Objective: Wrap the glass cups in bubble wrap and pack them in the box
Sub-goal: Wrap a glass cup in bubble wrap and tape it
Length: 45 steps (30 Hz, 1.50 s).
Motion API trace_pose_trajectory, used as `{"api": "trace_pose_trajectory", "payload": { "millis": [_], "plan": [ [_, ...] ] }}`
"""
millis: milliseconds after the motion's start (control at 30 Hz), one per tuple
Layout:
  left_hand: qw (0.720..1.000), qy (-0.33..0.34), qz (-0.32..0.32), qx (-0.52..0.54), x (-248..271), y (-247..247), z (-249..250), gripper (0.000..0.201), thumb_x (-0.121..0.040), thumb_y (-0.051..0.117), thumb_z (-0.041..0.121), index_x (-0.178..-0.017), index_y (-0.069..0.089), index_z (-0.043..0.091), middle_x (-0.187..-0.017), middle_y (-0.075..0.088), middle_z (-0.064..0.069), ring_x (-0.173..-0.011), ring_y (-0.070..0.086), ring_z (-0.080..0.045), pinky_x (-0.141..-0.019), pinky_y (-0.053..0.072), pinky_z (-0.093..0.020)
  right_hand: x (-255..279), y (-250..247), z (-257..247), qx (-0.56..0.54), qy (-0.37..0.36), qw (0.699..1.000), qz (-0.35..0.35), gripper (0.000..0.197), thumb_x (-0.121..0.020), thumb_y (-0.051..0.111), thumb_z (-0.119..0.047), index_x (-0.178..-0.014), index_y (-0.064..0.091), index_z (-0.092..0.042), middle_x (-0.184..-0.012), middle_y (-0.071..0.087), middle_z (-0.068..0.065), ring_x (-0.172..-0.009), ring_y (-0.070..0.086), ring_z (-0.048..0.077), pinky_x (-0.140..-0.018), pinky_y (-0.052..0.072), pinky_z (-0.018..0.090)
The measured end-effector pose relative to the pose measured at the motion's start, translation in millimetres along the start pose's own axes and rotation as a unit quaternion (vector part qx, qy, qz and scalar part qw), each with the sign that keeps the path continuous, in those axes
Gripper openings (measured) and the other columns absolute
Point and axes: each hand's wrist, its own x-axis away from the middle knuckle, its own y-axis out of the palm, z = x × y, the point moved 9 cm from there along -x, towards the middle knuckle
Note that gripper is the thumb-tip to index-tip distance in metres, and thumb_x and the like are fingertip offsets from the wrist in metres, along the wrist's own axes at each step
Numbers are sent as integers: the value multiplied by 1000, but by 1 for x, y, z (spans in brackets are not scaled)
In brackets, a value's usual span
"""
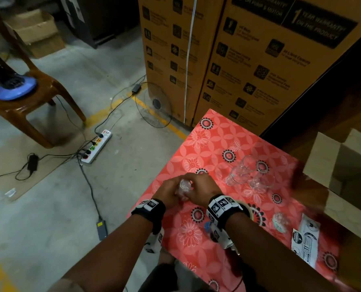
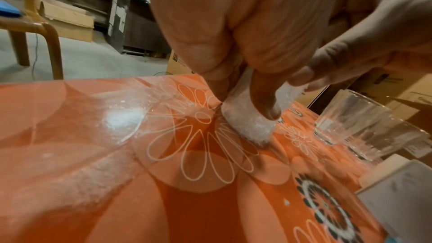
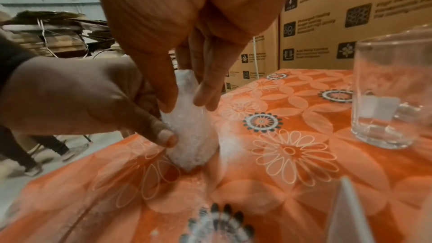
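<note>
Left hand (image 1: 169,191) and right hand (image 1: 200,189) both pinch a bubble-wrapped cup (image 1: 183,189) between them, bottom on the table (image 1: 207,144). Bare glass cups (image 1: 247,173) stand just right of the right hand; open box (image 1: 341,163) farther right.

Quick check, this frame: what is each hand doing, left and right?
Left hand: fingers gripping the bubble-wrapped glass cup on the table.
Right hand: fingers pinching the same wrapped cup from above.
</note>
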Motion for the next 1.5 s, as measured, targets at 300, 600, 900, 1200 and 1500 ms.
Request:
{"api": "trace_pose_trajectory", "payload": {
  "millis": [300, 600, 900, 1200, 1500],
  "plan": [
    [994, 70, 69, -38, 11, -15, 19, 50, -76, 75, -3, -124, 70, 11, -114, 76, -8, -103, 71, -25, -84, 56, -33, -4, 12, 4, -52, 34, 998, 25, 39, -78, 80, -35, -112, 69, -19, -96, 76, 6, -81, 73, 23, -62, 54, 29],
    [997, 46, 50, -30, 10, -24, 17, 104, -66, 102, 24, -153, 47, 10, -131, 62, 5, -115, 60, -10, -96, 43, -15, 37, -45, 52, -189, 73, 975, 94, 41, -86, 87, -29, -122, 70, -21, -117, 75, 0, -88, 75, 10, -84, 65, 37],
    [967, 174, 132, -134, 11, -30, 67, 60, -93, 78, 20, -145, 50, 16, -172, 24, -13, -164, 5, -32, -121, 30, -49, 147, -63, 169, -97, 208, 947, 223, 19, -88, 82, -22, -70, 76, -20, -67, 74, -4, -67, 71, 19, -66, 53, 30],
    [955, 258, 81, -121, 9, 17, 139, 36, -100, 64, 10, -135, 60, 19, -155, 54, -8, -149, 47, -25, -120, 43, -39, 146, -81, 206, -79, 218, 954, 189, 13, -96, 66, -34, -97, 78, -29, -92, 80, 3, -84, 73, 24, -76, 58, 37],
    [977, 147, 42, -148, 4, 49, 138, 30, -100, 67, 23, -124, 58, 38, -90, 74, 8, -73, 70, -16, -71, 59, -36, 204, 5, 210, -89, 287, 954, -4, 67, -71, 62, -86, -107, 56, -30, -99, 70, -5, -97, 70, 20, -82, 54, 35]
  ]
}}
